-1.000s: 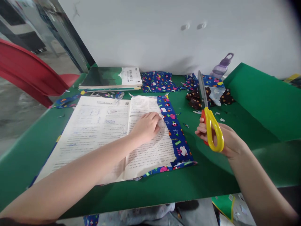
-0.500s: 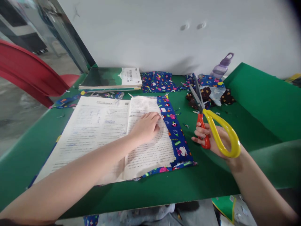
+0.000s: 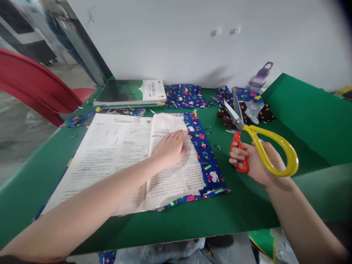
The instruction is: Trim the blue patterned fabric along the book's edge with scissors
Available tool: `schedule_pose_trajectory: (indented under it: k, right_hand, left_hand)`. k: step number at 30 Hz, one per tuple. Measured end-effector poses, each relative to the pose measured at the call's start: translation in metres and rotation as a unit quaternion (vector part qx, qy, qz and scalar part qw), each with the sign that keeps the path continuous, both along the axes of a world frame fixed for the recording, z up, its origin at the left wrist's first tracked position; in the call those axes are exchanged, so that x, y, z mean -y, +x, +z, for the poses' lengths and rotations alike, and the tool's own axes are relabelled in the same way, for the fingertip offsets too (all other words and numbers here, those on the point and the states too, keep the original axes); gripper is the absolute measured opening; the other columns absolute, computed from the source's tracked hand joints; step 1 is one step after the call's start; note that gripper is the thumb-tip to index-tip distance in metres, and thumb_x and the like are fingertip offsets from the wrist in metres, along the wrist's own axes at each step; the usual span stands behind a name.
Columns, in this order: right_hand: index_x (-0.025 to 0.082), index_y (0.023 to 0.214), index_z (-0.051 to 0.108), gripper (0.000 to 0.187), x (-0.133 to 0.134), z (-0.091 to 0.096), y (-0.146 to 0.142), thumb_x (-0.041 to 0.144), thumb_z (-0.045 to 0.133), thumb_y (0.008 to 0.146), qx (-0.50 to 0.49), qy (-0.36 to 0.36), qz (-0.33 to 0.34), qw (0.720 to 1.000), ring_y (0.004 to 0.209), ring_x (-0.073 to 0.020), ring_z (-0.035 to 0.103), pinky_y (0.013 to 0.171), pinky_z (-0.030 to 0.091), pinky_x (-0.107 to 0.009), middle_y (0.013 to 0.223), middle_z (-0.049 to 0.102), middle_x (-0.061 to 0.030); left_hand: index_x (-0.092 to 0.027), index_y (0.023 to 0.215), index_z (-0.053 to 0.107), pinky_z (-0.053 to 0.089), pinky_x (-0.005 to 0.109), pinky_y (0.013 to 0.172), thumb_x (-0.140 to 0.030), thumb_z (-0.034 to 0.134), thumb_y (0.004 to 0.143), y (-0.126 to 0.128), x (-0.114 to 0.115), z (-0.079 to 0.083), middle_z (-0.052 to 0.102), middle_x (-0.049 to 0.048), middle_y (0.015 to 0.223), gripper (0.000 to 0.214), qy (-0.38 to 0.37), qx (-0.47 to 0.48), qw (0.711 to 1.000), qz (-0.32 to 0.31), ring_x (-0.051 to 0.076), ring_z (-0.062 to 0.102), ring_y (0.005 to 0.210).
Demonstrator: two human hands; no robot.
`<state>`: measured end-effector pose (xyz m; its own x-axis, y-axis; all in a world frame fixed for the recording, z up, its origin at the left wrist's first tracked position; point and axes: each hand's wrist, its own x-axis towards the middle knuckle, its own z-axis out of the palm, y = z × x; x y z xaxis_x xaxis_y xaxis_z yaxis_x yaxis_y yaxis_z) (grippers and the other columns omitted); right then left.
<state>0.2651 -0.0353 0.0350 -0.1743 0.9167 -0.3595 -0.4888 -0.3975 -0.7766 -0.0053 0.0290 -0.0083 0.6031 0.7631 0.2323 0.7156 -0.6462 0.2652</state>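
Purple bottle (image 3: 257,81) behind patterned scraps (image 3: 249,96); stacked books (image 3: 129,90) beyond open book (image 3: 110,146).

Book (image 3: 176,183): here it lies, spread open and flat, print across both pages, blue marks on the left one.
Scissors (image 3: 241,126): up they are, right of the book, red and yellow handles wide, blades parted!
Patterned sheet (image 3: 205,154): blue, cartoon-covered, showing beyond the book's right edge.

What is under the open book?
A blue patterned sheet shows beyond the right page and along part of the bottom edge of the open book, lying on the green table. How far it runs beneath the pages is covered.
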Motion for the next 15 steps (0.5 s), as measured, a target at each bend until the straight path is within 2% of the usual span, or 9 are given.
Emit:
schedule_pose_trajectory:
  k: [7, 15]
  right_hand:
    - [0.019, 0.084, 0.057, 0.038, 0.0041, 0.0014, -0.0055, 0.055, 0.050, 0.073, -0.017, 0.019, 0.013, 1.000, 0.060, -0.0127, 0.021, 0.053, 0.033, -0.029, 0.069, 0.020, 0.0026]
    - [0.020, 0.086, 0.057, 0.048, 0.0086, 0.0001, -0.0030, 0.064, 0.054, 0.067, 0.037, 0.064, 0.031, 0.997, 0.061, -0.0131, 0.019, 0.053, 0.031, -0.029, 0.071, 0.019, 0.0026]
  left_hand:
    - [-0.011, 0.123, 0.043, 0.025, 0.038, 0.110, -0.022, 0.039, 0.086, 0.0000, -0.0001, 0.0014, 0.043, 0.0108, 0.134, 0.039, 0.003, -0.013, 1.000, 0.002, 0.023, 0.034, 0.127]
    - [-0.013, 0.138, 0.030, 0.018, 0.040, 0.112, -0.027, 0.028, 0.092, 0.0013, -0.0012, -0.0028, 0.028, 0.0080, 0.146, 0.048, -0.008, -0.070, 0.997, 0.012, 0.024, 0.022, 0.135]
